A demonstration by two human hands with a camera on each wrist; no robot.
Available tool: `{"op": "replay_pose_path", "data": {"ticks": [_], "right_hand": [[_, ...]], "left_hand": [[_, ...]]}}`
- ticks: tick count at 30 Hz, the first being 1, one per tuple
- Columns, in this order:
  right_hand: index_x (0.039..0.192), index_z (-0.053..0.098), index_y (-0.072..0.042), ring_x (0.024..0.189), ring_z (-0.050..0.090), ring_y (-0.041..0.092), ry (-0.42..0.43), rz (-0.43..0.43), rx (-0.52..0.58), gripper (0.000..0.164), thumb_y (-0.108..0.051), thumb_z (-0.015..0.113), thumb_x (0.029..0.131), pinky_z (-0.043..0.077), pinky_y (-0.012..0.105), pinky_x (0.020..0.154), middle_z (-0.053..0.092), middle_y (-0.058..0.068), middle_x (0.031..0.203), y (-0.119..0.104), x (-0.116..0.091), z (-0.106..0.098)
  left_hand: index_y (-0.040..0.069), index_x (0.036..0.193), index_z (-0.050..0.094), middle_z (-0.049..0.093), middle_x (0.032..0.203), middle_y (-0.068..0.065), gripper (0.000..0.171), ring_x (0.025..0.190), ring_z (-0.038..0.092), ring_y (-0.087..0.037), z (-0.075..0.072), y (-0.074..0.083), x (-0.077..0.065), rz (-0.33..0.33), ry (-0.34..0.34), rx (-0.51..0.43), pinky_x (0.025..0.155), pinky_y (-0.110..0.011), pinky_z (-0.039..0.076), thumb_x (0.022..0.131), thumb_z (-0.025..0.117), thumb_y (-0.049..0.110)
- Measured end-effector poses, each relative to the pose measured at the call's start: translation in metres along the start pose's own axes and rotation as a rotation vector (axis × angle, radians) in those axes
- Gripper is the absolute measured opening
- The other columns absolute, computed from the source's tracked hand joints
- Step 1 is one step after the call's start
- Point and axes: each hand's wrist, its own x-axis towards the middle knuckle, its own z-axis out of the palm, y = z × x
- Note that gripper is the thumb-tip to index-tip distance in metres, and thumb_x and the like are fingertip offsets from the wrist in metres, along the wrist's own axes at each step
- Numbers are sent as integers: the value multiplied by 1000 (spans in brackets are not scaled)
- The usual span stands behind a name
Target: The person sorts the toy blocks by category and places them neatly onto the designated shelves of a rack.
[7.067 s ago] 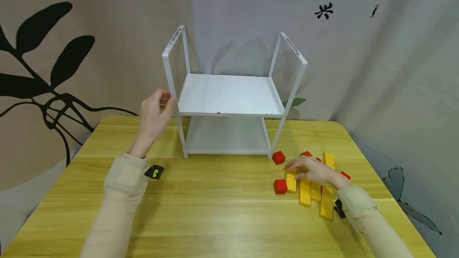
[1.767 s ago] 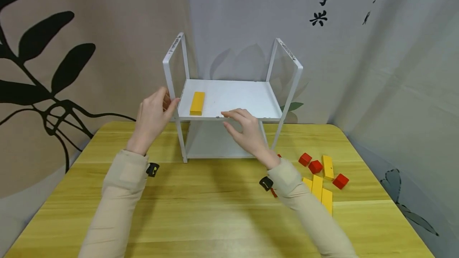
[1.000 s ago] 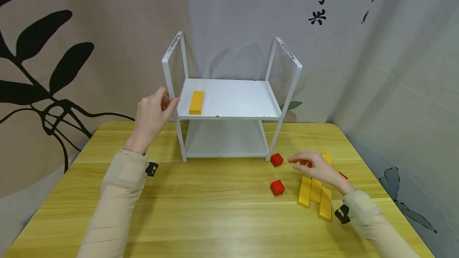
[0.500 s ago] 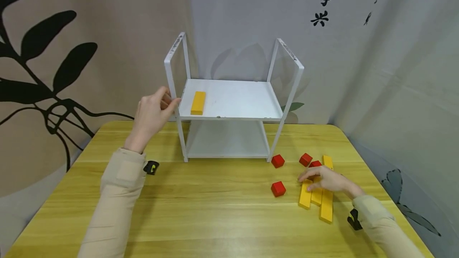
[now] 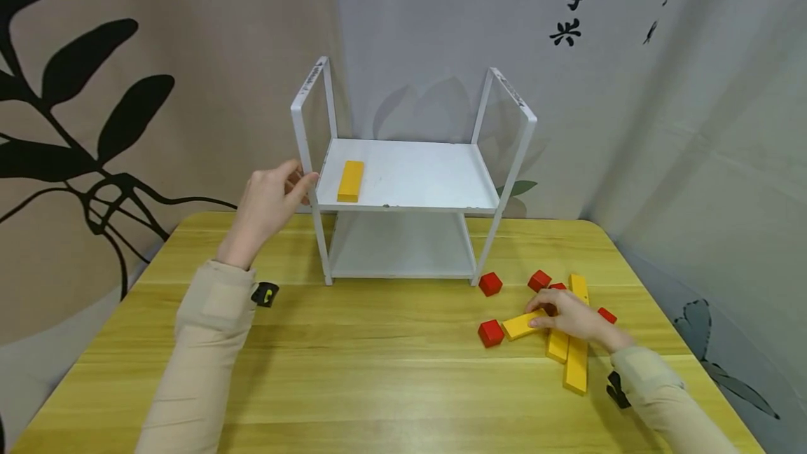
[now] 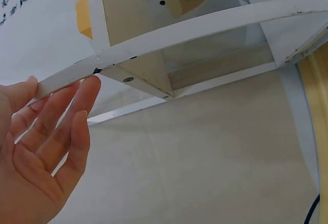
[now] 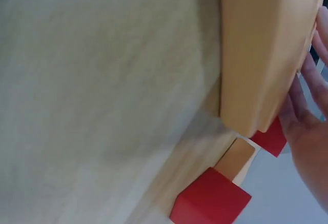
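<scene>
My left hand [image 5: 267, 205] holds the left front post of a white two-tier rack [image 5: 416, 174]. In the left wrist view its thumb and fingers [image 6: 89, 93] lie on either side of the white post. On the rack's upper shelf, near its left side, lies a yellow block [image 5: 350, 181]. At the right of the table, my right hand [image 5: 570, 314] pinches one end of another yellow block [image 5: 518, 326], whose free end points left towards a red cube [image 5: 490, 333]. In the right wrist view, yellow blocks [image 7: 251, 55] fill the space beside the fingers.
More yellow blocks [image 5: 576, 366] lie under and beside my right hand. Several red cubes surround them, one [image 5: 490, 284] close to the rack's right front foot and one [image 5: 539, 279] behind the hand. A curtain with printed plants and writing hangs behind the table [image 5: 378, 370].
A yellow block has come onto the upper shelf. My right hand went from the shelf back to the pile, took another yellow block and swung it leftward. The left hand stays on the post.
</scene>
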Motion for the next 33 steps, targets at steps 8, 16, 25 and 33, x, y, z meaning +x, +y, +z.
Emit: {"op": "replay_pose_path", "data": {"ticks": [8,16,25,33], "right_hand": [[107,68,-13,90,56,10,-6,-85,-8,32,-27,75,80,47,23,78,67,2,104,8,-6,-1],[109,68,-13,91,55,12,8,-87,-22,30,-19,75,81,46,22,80,66,3,107,8,-7,1],[110,68,-11,90,55,11,36,-79,-27,32,-14,76,79,46,21,78,66,3,106,7,-11,1],[109,69,-15,82,51,5,152,-29,28,29,-18,76,80,45,23,68,66,3,106,1,-17,-3]], "left_hand": [[1,95,60,70,78,-17,31,72,68,-30,1,-2,1,20,24,11,59,-31,45,99,50,30],[0,94,59,70,77,-17,31,70,68,-30,3,-4,2,41,35,10,56,-30,43,99,50,30],[0,93,59,70,76,-17,27,69,68,-30,6,-6,2,55,42,14,55,-30,44,99,52,26],[0,95,59,70,78,-17,33,70,67,-29,3,-4,1,43,35,18,56,-30,44,100,48,31]]}}
